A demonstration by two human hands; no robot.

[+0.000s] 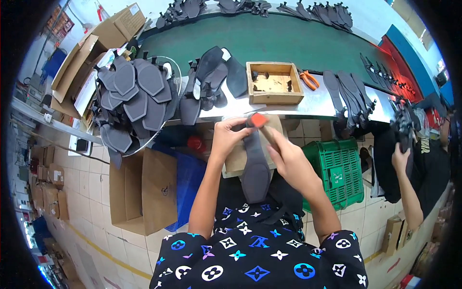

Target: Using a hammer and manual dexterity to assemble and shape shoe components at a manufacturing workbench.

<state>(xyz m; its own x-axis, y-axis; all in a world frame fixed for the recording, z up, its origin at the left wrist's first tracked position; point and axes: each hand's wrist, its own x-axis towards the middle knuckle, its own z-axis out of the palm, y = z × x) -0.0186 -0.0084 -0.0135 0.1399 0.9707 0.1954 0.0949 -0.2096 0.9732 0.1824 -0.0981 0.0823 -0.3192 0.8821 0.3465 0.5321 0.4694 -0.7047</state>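
Observation:
A dark grey shoe sole (256,176) lies lengthwise in front of me, its broad toe end toward my body. My left hand (230,138) pinches its narrow far end between thumb and fingers. In my right hand (294,161) is a hammer (259,120) with a red-faced head, gripped by its wooden handle. The hammer head is just above or against the far end of the sole, close to my left fingertips; whether it touches cannot be told. Beneath the sole is a pale work block (235,163), partly hidden by my hands.
A wooden box (274,98) with small dark pieces and orange-handled pliers (308,80) sit on the bench beyond. Stacked soles (139,96) fill a round holder at left. Below are a cardboard box (161,192) and green crate (339,173). Another person's hand (401,158) holds soles at right.

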